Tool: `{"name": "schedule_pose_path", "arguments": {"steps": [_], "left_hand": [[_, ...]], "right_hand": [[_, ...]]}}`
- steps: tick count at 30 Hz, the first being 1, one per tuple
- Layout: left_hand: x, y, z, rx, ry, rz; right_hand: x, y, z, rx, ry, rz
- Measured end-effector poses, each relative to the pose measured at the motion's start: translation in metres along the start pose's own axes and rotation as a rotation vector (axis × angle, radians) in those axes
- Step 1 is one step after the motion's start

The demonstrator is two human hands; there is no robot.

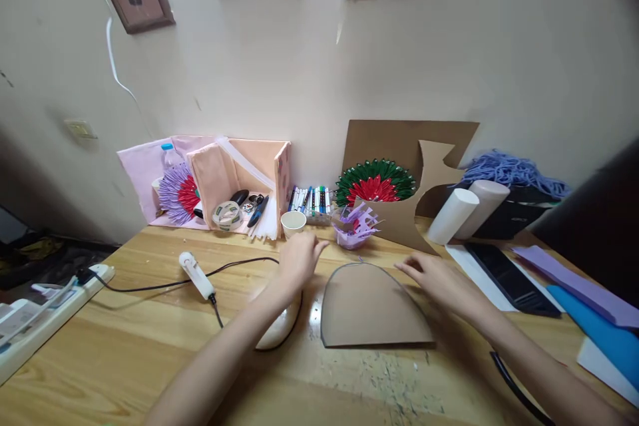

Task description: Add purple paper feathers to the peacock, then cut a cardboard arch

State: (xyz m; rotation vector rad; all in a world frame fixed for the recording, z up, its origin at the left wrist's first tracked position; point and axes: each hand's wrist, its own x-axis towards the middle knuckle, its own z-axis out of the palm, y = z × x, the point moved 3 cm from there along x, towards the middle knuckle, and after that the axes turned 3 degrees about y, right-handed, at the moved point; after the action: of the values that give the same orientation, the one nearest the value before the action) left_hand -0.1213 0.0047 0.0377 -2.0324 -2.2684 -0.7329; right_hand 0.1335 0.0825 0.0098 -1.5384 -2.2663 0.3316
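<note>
A dome-shaped piece of brown cardboard (pixel 374 309) with a dark bluish edge lies flat on the wooden table between my hands. A wisp of bluish thread (pixel 360 259) shows at its top. My left hand (pixel 301 258) is just in front of a white paper cup (pixel 293 223), its fingers curled in and the thumb pointing right. Beyond the cardboard's upper right edge, my right hand (pixel 423 273) has its fingertips pinched together. I cannot make out whether either hand holds anything. A pale rounded object (pixel 279 329) sits partly hidden under my left forearm.
A white corded tool (pixel 197 276) lies at left near a power strip (pixel 54 319). Behind stand a pink box (pixel 214 173), markers (pixel 312 201), a plastic cup of purple strips (pixel 354 226) and cut cardboard (pixel 414 213). At right are white rolls (pixel 453 216), blue yarn (pixel 512 172) and a phone (pixel 512 278).
</note>
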Motion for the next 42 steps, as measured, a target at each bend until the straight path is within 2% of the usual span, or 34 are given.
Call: {"name": "schedule_pose_path", "arguments": {"steps": [2,6,9,13,18,22,26,32,38,42], "left_hand": [[-0.02,0.011,0.007,-0.026,-0.058,0.069],[-0.072,0.031,0.024,-0.096,-0.2,0.331],[-0.102,0.03,0.035,-0.152,-0.221,0.454],[-0.112,0.017,0.041,-0.211,-0.223,0.448],[-0.108,0.01,0.039,-0.302,-0.199,0.427],[-0.11,0.011,0.041,-0.349,-0.18,0.477],[-0.108,0.009,0.045,-0.397,-0.114,0.472],[-0.104,0.004,0.046,-0.447,-0.064,0.36],[-0.103,0.002,0.046,-0.474,-0.075,0.324],[-0.104,0.001,0.046,-0.483,-0.084,0.315]], "right_hand": [[0.02,-0.028,-0.013,-0.089,0.046,-0.082],[0.075,-0.1,-0.02,-0.019,0.043,-0.373],[0.123,-0.138,-0.002,-0.006,0.03,-0.387],[0.171,-0.165,0.037,-0.047,-0.057,-0.4],[0.197,-0.184,0.073,-0.144,-0.166,-0.444],[0.207,-0.194,0.089,-0.236,-0.265,-0.474],[0.218,-0.194,0.092,-0.309,-0.319,-0.445],[0.231,-0.188,0.083,-0.357,-0.274,-0.352],[0.227,-0.196,0.093,-0.261,-0.383,-0.473],[0.226,-0.198,0.103,-0.268,-0.417,-0.474]]}}
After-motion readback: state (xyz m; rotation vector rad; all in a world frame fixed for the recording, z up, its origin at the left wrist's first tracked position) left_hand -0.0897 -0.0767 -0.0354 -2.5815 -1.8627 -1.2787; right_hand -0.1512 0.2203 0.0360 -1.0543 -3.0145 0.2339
